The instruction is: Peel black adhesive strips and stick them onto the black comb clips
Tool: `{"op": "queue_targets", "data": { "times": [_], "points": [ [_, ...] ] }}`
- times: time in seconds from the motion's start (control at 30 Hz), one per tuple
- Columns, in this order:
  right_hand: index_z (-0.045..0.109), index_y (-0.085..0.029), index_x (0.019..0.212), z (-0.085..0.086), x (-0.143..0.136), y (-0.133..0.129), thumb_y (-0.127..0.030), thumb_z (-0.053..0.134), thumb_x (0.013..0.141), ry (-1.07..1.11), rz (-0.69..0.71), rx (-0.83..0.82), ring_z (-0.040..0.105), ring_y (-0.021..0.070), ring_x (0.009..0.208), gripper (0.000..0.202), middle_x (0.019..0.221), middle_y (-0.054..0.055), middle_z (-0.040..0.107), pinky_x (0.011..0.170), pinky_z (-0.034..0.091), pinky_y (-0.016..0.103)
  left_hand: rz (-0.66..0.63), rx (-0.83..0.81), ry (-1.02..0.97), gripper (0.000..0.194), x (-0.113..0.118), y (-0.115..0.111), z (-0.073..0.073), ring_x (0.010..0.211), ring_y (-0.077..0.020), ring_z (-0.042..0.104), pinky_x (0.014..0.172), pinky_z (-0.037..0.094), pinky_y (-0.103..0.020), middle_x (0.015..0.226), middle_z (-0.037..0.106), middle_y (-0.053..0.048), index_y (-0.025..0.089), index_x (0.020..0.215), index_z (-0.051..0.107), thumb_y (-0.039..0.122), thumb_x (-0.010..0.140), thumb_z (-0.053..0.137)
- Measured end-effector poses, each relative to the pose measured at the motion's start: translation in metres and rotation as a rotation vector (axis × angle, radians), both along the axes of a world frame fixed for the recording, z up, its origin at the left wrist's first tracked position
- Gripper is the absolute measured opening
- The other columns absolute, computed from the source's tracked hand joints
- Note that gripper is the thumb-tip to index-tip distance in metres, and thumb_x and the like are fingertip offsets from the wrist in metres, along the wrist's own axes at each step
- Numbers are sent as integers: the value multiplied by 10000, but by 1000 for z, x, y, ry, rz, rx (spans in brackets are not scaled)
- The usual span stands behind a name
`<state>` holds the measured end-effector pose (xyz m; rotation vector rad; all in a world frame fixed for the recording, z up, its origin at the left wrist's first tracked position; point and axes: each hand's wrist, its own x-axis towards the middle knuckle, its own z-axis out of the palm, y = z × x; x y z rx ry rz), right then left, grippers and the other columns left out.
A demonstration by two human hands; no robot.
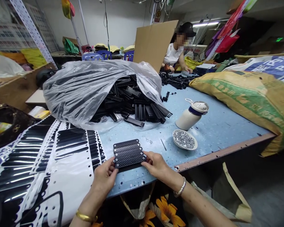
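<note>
A flat black panel of joined perforated strips (129,153), with small silvery studs along both ends, lies at the near edge of the blue table. My left hand (105,173) pinches its left side, and my right hand (156,164) grips its right side. A shallow white bowl of small shiny metal pieces (184,139) stands to the right, beside a white flask (190,116). Between the panel and the bowl lies a thin dark tool (163,144). Behind the panel, many black plastic strips (132,97) spill from a clear plastic bag (82,90).
Sheets with black strip-shaped stickers (72,170) cover the table's left side. A yellow woven sack (248,97) rests on the right. Across the table, a person in white (176,55) works by an upright cardboard sheet (153,41). A brown bag (10,124) is far left.
</note>
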<state>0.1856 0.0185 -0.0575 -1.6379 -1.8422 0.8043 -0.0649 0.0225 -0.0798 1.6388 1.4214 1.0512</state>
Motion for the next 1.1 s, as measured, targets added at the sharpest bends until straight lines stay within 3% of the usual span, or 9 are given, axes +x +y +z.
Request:
{"op": "queue_targets", "data": {
  "times": [0.13, 0.33, 0.57, 0.9, 1.0, 1.1],
  "points": [
    [719, -139, 1033, -3, 7, -1, -123, 607, 729, 17, 10, -34, 599, 157, 544, 324, 686, 18, 679, 518, 494, 247, 4, 5, -17, 475, -6, -3, -1, 589, -173, 702, 548, 601, -273, 786, 751, -74, 101, 1130, 701, 287, 711, 576],
    [673, -99, 1197, -13, 25, 19, -127, 436, 819, -99, -21, 74, 648, 186, 584, 447, 753, 63, 717, 585, 545, 296, 40, 82, 97, 500, -14, 6, 0, 894, -231, 748, 825, 609, -350, 1066, 761, -146, 96, 1337, 577, 208, 859, 483],
    [735, -153, 1064, -14, 15, 66, -86, 443, 814, -242, -21, 159, 674, 212, 739, 389, 790, 80, 727, 744, 529, 306, 20, 117, 23, 544, 8, 28, -5, 1152, -247, 661, 996, 536, -367, 1267, 675, -175, 71, 1389, 520, 71, 856, 410],
    [732, -190, 874, -9, 0, 67, -83, 432, 790, -291, 37, 216, 692, 225, 752, 329, 783, 76, 731, 721, 531, 297, -24, 196, 84, 563, 14, 26, 5, 1178, -257, 646, 1032, 516, -412, 1288, 661, -176, 82, 1386, 522, 32, 838, 402],
    [727, -182, 919, -1, 4, 69, -117, 412, 792, -270, 4, 245, 695, 225, 700, 346, 733, 68, 726, 674, 553, 309, -5, 223, 100, 541, 13, 19, 13, 1172, -271, 649, 1021, 526, -412, 1277, 661, -200, 56, 1371, 533, 41, 844, 410],
    [704, -158, 1038, 21, 10, 55, -185, 396, 837, -229, -50, 301, 671, 219, 589, 369, 703, 69, 710, 563, 552, 316, 33, 335, 165, 518, -1, -9, 31, 1239, -279, 599, 1035, 515, -402, 1349, 608, -202, 71, 1380, 526, 80, 866, 457]
  ]
}}
